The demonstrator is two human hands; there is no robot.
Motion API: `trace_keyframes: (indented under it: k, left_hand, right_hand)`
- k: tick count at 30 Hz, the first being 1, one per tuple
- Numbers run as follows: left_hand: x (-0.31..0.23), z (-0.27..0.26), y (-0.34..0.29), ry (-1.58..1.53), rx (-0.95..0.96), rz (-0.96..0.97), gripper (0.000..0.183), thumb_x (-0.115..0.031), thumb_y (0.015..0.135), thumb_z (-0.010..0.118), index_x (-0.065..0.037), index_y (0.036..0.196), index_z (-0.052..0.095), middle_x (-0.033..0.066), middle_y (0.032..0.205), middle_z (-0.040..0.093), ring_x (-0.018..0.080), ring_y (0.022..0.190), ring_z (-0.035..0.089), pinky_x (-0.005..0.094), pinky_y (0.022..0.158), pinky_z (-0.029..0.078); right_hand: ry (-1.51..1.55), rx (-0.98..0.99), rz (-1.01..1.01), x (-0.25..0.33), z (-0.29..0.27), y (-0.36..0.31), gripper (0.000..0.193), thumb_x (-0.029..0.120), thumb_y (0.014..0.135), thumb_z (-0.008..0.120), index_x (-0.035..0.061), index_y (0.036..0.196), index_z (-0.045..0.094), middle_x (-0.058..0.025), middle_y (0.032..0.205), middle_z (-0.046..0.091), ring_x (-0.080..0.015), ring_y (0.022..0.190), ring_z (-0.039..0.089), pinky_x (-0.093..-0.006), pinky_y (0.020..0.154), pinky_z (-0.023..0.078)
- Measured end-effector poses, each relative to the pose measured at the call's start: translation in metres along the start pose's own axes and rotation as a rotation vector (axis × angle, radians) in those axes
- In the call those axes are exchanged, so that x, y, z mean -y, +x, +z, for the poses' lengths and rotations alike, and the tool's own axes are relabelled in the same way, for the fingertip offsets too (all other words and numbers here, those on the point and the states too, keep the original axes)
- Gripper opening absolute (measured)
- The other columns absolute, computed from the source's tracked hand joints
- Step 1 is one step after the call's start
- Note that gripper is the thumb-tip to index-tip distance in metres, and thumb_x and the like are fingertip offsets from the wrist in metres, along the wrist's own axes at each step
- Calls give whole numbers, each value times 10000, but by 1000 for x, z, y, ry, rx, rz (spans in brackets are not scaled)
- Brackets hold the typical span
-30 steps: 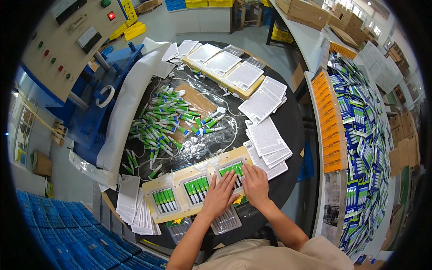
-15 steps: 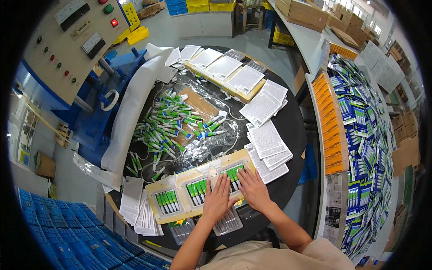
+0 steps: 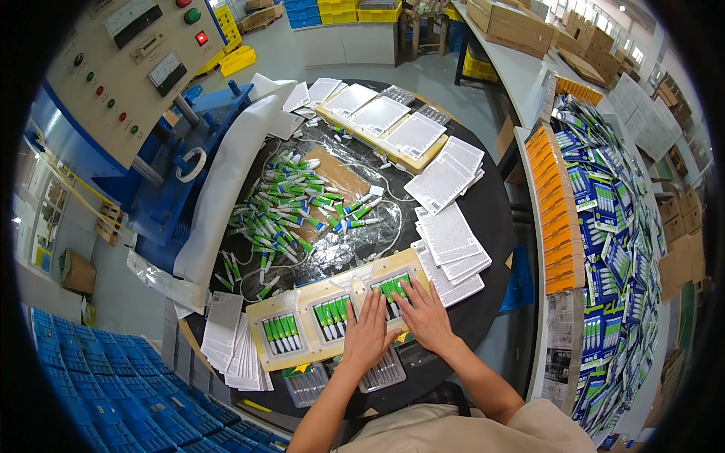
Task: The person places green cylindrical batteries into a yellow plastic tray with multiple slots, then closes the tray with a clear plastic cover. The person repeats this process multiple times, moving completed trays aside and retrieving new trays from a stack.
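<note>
In front of me lies a long cream-yellow tray (image 3: 306,326) with three compartments. Each one holds a row of small glue tubes (image 3: 282,333), green with white ends. My left hand (image 3: 367,332) rests at the left side of the right-hand compartment, fingers stretched out over the tubes' edge. My right hand (image 3: 425,317) lies flat with spread fingers across the right part of that same row. Both hands touch the tubes (image 3: 391,288) and grip nothing that I can see. They partly cover this compartment.
A heap of loose tubes (image 3: 279,200) lies mid-table. White printed cards (image 3: 449,234) are stacked right and left. Another tray (image 3: 408,160) topped with cards stands at the back. A blue press (image 3: 177,181) is on the left, a bin of packed blister cards (image 3: 604,249) on the right.
The whole view has shifted slightly. Both hands stay at the right-hand compartment with hardly any visible movement.
</note>
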State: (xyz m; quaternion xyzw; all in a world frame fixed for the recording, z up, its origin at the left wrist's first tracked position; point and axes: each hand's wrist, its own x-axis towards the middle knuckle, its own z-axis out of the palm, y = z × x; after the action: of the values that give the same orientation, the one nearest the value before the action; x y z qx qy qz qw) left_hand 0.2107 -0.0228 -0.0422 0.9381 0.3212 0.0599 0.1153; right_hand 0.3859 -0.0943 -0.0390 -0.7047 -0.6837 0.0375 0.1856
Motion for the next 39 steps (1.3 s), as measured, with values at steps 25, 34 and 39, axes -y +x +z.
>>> trace_keyframes:
  k: [25,34,39]
  left_hand:
    - [149,-80,-149,91,-486,-648,514,-155,942,640,23,1409,521,230,1451,540,394,1362,488,534,1175,294]
    - [293,-118,-214,-48,-44,-664,921,-403,838,769,-8,1550,338,190,1638,302,390,1509,281,443,1219,291]
    - [313,-115,-227,-161,281,-484,1144,-554,637,885,-66,1544,389,164,1633,335,366,1482,348,585,1194,280]
  right_hand:
    - [-346,250,-230,-181,-38,42,315,138,896,590,4,1179,629,-167,1187,683,-332,1097,668,-444,966,539]
    - [-70,-274,-30,-47,-115,39,278,-13,811,644,-5,1082,702,-150,946,719,-318,849,705,-425,750,580]
    - [93,-440,-267,79,-76,26,315,-28,826,633,-26,1132,707,-178,1126,733,-343,1047,721,-419,929,581]
